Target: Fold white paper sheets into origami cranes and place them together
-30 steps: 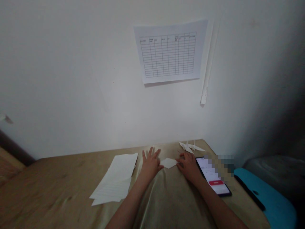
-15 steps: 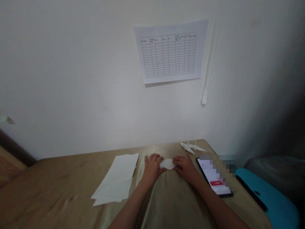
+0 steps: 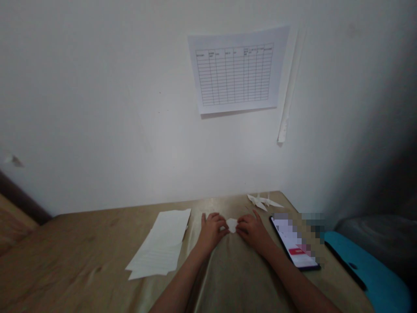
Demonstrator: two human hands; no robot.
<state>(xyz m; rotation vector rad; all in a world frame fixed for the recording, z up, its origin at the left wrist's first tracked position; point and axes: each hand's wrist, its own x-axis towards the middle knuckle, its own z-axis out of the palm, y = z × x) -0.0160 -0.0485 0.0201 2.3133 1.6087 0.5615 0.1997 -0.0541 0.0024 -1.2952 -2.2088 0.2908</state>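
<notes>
A small folded white paper piece (image 3: 231, 224) lies on the tan table (image 3: 97, 243) between my two hands. My left hand (image 3: 211, 229) has its fingers curled and pinches the paper's left edge. My right hand (image 3: 252, 229) has closed on the right edge, fingertips pressed on the paper. Both hands rest on the tabletop, close together, and cover most of the paper.
A stack of white paper sheets (image 3: 163, 245) lies left of my hands. Folded paper figures (image 3: 262, 201) sit at the back by the wall. A phone (image 3: 295, 247) with a lit screen lies to the right. A blue object (image 3: 368, 274) is at the far right. A printed table sheet (image 3: 236, 69) hangs on the wall.
My left hand went from spread flat to curled on the paper. Both hands moved closer together, and the visible part of the paper has shrunk.
</notes>
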